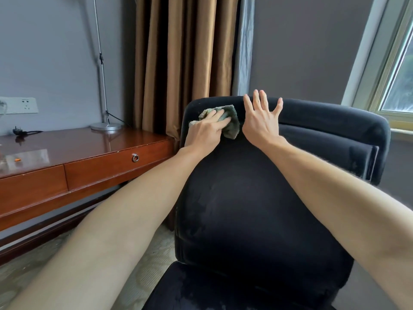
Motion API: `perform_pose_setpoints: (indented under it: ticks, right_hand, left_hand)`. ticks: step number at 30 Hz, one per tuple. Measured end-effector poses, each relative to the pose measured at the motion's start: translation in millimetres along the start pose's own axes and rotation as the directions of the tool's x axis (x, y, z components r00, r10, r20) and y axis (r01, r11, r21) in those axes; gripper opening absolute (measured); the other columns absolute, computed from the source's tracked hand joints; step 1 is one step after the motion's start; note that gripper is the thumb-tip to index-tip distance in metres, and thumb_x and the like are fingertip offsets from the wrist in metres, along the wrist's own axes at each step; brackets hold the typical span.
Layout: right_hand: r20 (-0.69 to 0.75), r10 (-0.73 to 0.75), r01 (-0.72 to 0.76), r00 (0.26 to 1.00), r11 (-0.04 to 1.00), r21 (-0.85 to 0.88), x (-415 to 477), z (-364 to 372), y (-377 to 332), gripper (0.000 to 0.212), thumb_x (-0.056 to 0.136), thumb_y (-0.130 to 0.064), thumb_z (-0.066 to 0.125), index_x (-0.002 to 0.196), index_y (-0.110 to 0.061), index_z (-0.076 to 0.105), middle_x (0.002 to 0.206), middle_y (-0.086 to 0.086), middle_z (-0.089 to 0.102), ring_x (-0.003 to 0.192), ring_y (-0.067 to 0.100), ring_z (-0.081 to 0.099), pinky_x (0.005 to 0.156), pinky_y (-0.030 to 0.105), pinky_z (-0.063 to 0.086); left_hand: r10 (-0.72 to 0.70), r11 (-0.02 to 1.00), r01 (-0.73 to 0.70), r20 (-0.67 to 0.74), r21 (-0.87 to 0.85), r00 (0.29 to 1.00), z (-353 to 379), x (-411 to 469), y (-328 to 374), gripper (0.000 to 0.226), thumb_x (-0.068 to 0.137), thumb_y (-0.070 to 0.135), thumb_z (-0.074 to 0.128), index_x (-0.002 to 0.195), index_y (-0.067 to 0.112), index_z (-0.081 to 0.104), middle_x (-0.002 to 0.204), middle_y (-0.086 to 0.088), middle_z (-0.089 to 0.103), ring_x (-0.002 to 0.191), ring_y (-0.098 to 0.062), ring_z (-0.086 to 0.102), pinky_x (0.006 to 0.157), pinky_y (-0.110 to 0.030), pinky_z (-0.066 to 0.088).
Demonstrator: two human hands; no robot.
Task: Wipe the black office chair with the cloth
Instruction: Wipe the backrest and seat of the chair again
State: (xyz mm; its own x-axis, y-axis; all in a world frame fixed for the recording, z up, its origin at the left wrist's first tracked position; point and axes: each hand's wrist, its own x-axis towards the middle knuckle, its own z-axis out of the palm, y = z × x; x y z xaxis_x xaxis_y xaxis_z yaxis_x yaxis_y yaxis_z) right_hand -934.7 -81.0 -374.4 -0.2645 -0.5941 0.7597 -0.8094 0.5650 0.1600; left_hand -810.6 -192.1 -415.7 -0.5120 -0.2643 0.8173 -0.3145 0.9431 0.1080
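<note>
The left hand presses the green cloth with nearly straight fingers against the black office chair, near the backrest's upper left edge. The right hand rests just beside it, fingers spread, holding nothing. The desk stands close on the chair's left.

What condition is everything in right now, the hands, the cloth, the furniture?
chair: upright, streaky marks on its back.
cloth: bunched up, pressed on the chair's top left corner.
left hand: presses on the cloth.
right hand: open, fingers spread, resting on the chair back.
drawer: closed.
plug: unplugged, lying on the desk.
</note>
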Motion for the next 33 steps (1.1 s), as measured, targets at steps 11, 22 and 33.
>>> perform_pose_setpoints:
  ticks: [11,22,33]
  right_hand:
    - [-0.092,-0.03,0.03,0.995,1.0,0.008,5.9,19.1,13.5,0.053,0.095,-0.033,0.042,0.144,-0.014,0.033,0.146,0.019,0.033,0.14,0.032,0.024,0.109,0.066,0.009]
    - [-0.025,-0.055,0.054,0.998,0.998,-0.029,3.6,9.8,11.3,0.061,0.096,-0.042,0.039,0.149,-0.017,0.024,0.153,0.016,0.024,0.144,0.031,0.015,0.111,0.064,0.006]
    - [-0.041,-0.091,0.089,0.995,0.994,-0.06,-2.0,17.1,17.6,0.065,0.097,-0.053,0.027,0.151,-0.017,0.02,0.155,0.018,0.021,0.145,0.032,0.013,0.112,0.064,0.005]
  left_hand:
    - [0.058,0.998,-0.052,-0.204,0.035,0.977,4.7,-8.4,-16.1,0.033,0.086,0.021,0.059,0.116,0.029,0.072,0.125,0.004,0.066,0.12,-0.015,0.059,0.083,-0.039,0.055]
    - [0.027,1.0,-0.027,-0.228,0.0,0.973,12.0,-6.5,-3.7,0.033,0.086,0.014,0.058,0.115,0.021,0.073,0.122,-0.004,0.068,0.118,-0.023,0.061,0.092,-0.04,0.054]
    - [-0.017,0.993,0.054,-0.325,0.106,0.946,7.6,-21.0,-19.0,0.031,0.086,0.016,0.06,0.112,0.02,0.074,0.116,-0.001,0.071,0.108,-0.023,0.067,0.081,-0.038,0.056]
